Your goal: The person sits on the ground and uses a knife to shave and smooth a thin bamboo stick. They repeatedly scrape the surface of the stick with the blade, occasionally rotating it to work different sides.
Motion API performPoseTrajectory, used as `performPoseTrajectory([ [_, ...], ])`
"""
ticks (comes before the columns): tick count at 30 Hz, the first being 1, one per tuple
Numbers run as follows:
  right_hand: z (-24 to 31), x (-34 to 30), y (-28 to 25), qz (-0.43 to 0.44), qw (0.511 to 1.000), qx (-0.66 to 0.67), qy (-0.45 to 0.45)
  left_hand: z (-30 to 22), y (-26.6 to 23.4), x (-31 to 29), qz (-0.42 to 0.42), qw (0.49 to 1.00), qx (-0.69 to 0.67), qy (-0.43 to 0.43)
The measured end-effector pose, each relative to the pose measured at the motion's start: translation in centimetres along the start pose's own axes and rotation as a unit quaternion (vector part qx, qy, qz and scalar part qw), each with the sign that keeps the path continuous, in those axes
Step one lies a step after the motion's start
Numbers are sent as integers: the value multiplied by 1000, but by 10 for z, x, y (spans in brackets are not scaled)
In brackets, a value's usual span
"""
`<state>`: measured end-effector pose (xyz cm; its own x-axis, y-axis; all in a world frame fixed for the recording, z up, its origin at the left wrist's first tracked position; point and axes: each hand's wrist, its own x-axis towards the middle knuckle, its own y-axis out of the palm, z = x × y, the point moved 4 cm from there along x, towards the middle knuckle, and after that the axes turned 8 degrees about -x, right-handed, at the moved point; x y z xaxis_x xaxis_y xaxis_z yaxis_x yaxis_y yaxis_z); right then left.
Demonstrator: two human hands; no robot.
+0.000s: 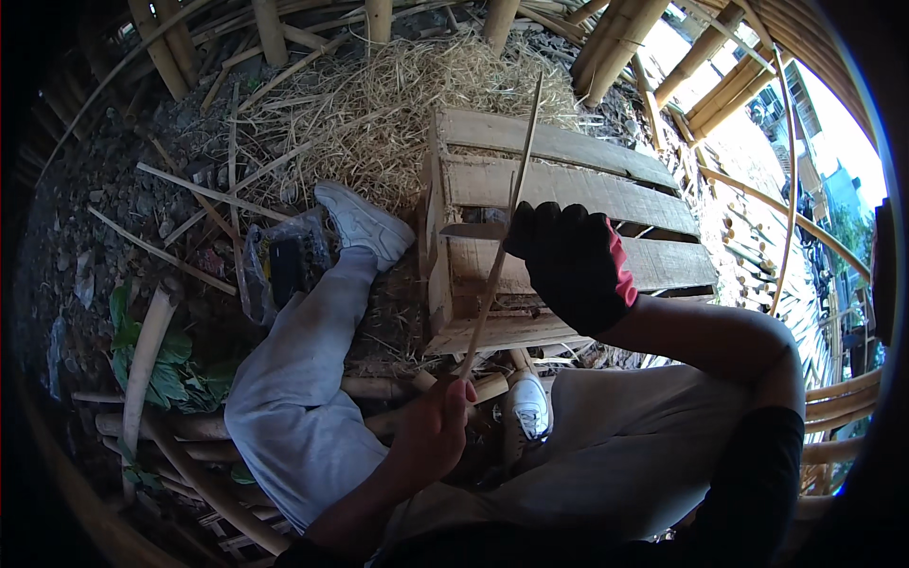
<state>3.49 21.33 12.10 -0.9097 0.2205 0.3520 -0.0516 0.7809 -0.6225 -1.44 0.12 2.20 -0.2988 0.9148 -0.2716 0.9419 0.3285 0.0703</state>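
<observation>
My bare left hand [434,434] is closed around the lower end of a long thin bamboo strip [489,284], which slants up and away from me. Higher on the strip, my right hand [573,270], in a black glove with a red cuff, grips a knife [471,230]. Its blade sticks out leftward and crosses the strip; the handle is hidden in the glove. A thin sliver stands slightly apart from the strip above the blade. Beneath both lies a slatted wooden crate [568,185], its top boards spaced by gaps.
Pale shavings [426,95] heap up beyond the crate. My legs in light trousers straddle its near side, one white shoe [365,222] at its left. A clear plastic bag [312,237] with a dark object, green leaves [170,360] and bamboo poles [147,364] lie left. Bamboo posts [620,38] stand behind.
</observation>
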Motion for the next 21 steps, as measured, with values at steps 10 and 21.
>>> performPoseTrajectory([
  [10, -9, -4, 13, -33, 975, 213, -50, -2, 1, -1, -30, 997, 49, 48],
  [21, -27, 15, 12, 180, 947, 254, -76, 0, 4, -2, -61, 992, 96, 62],
])
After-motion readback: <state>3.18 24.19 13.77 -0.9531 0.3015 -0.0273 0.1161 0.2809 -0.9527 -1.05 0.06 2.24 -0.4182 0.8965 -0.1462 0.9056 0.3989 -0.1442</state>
